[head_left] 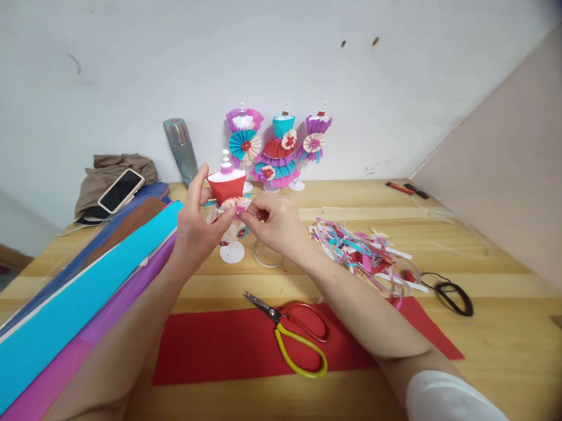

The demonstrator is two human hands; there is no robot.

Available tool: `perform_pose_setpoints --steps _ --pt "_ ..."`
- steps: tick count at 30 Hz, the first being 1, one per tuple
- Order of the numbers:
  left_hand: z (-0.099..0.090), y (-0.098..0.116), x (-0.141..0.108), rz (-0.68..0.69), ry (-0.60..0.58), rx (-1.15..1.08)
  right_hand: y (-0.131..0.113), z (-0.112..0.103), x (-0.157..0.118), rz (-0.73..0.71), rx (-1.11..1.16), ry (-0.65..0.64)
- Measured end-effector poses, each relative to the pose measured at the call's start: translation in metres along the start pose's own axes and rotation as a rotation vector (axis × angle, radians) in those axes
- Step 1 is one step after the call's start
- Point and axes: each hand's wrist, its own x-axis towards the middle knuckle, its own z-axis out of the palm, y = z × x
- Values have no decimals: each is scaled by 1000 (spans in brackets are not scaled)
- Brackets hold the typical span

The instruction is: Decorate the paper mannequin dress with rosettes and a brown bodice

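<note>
A small white dress form (226, 172) in a red paper bodice stands upright on its round white base (232, 252). At its waist is a pleated cream paper rosette (228, 204) with a pink centre. My left hand (195, 220) wraps around the form from the left, its thumb pressed on the rosette. From the right, the fingertips of my right hand (277, 226) pinch at the pink paper piece (240, 209) in the rosette's middle. My left hand partly hides the skirt. Scissors (286, 331) with one red and one yellow handle lie on a red paper strip (212, 347) nearer me.
Several dressed forms (278, 142) stand along the wall beside a steel flask (181, 151). Coloured paper sheets (87, 299), a phone (120, 191) and brown cloth (116, 165) lie left. Paper scraps (357, 250), a black cord (455, 297) and markers (405, 189) are right.
</note>
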Motion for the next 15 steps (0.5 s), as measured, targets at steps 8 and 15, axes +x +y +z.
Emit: perform_pose_setpoints --steps 8,15 --pt "1 0 0 22 22 18 -1 -1 1 56 47 11" --pt "0 0 0 16 -10 17 -2 0 1 95 63 13"
